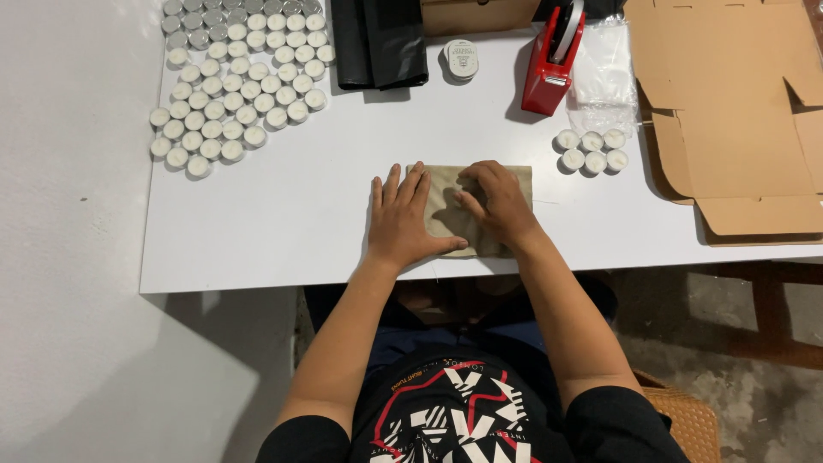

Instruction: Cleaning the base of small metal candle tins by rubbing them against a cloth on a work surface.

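Head view: left hand [401,219] lying flat, fingers spread, pressing the tan paper bag [477,208] at the desk's [283,214] near edge; right hand [497,202] curling, fingertips pinching its surface.

Bare worktop [257,231] lies open to the left of the hands and along the near edge, and a clear strip runs on the far side of the beige pouch [506,184]. The far left is crowded with tealight candles [236,81]. On the far side stand black bags [379,43], a round tin [461,60] and a red tape dispenser [553,64]. To the right lie six candles [591,150], clear plastic bags [604,73] and flat cardboard [737,120].
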